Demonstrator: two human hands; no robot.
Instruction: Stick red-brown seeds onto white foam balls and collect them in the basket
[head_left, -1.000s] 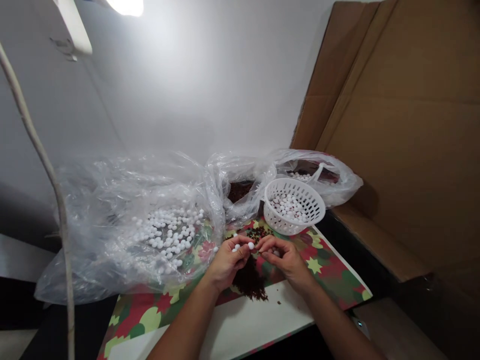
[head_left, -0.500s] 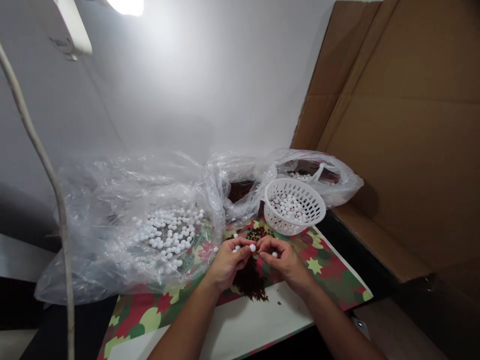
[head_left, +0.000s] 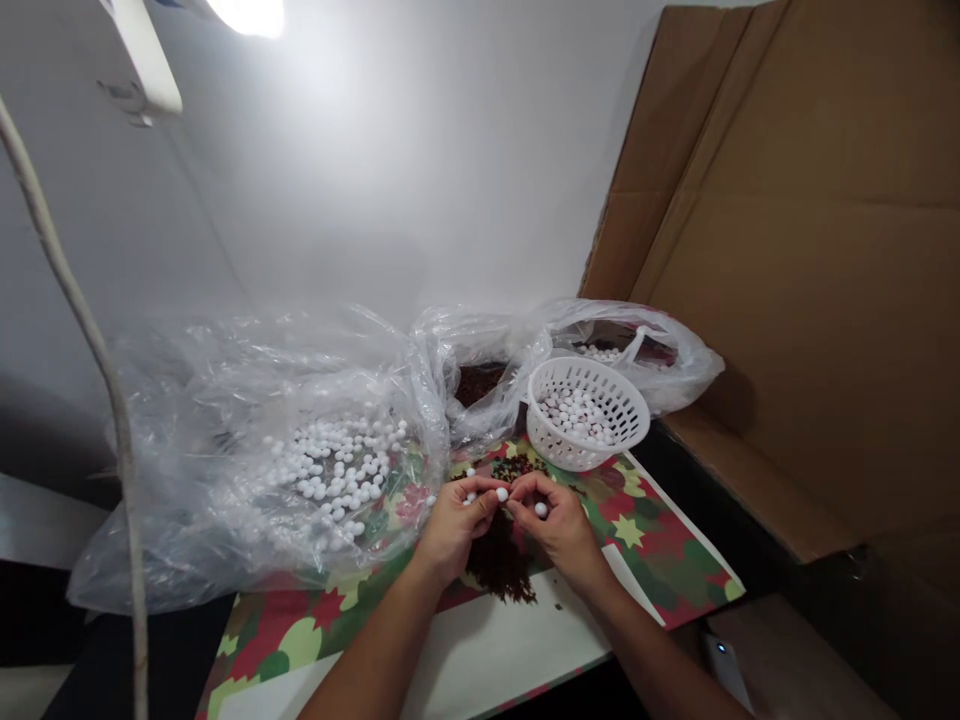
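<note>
Both hands meet over the dark crumbly pile point(head_left: 501, 562) on the desk point(head_left: 480, 655), so bits fall back onto it. The left hand point(head_left: 454, 520) pinches a white bead point(head_left: 502, 494); the right hand point(head_left: 556, 522) grips another bead point(head_left: 540, 509) (white basket point(head_left: 587, 413) just beyond).

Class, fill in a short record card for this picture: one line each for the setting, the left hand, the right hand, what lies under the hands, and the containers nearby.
Setting: patterned work board by a white wall, cardboard sheet at right
Left hand: pinches a white bead, more beads in the palm
Right hand: fingers meet the left hand's; another white bead in it
Under the hands: pile of dark brown bits
Containers: large clear bag of white beads; small bag of brown bits; white basket holding beads
</note>
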